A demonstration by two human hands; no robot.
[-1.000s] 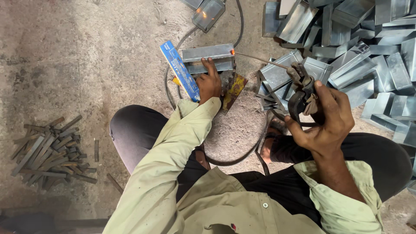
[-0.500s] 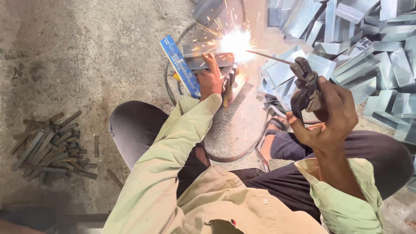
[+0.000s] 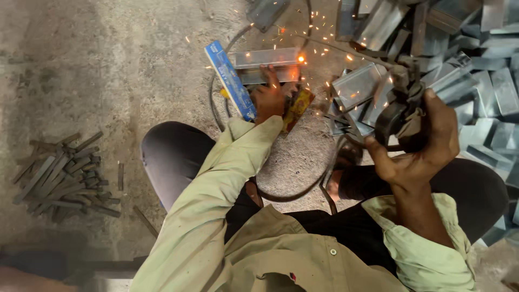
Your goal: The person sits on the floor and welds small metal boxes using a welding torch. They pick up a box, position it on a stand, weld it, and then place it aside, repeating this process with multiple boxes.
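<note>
My left hand [image 3: 268, 99] presses down on a pair of grey metal channel pieces [image 3: 267, 58] lying on the concrete floor. My right hand [image 3: 416, 146] grips a black welding electrode holder [image 3: 399, 111]. Its thin rod [image 3: 346, 50] reaches left to the right end of the metal pieces, where a small orange glow and scattered sparks show. A blue flat box [image 3: 230, 80] lies just left of my left hand. A yellow and red packet [image 3: 296, 110] sits under that hand's right side.
A big heap of grey metal channel pieces [image 3: 465, 59] fills the upper right. A pile of short dark metal strips [image 3: 62, 176] lies at the left. A black cable [image 3: 216, 103] loops on the floor around the work spot. My knees flank it.
One second ago there was no arc. Half a second ago a bright flash burned at the joint. Now only a small glow and flying sparks are left. My hands hold about the same places.
</note>
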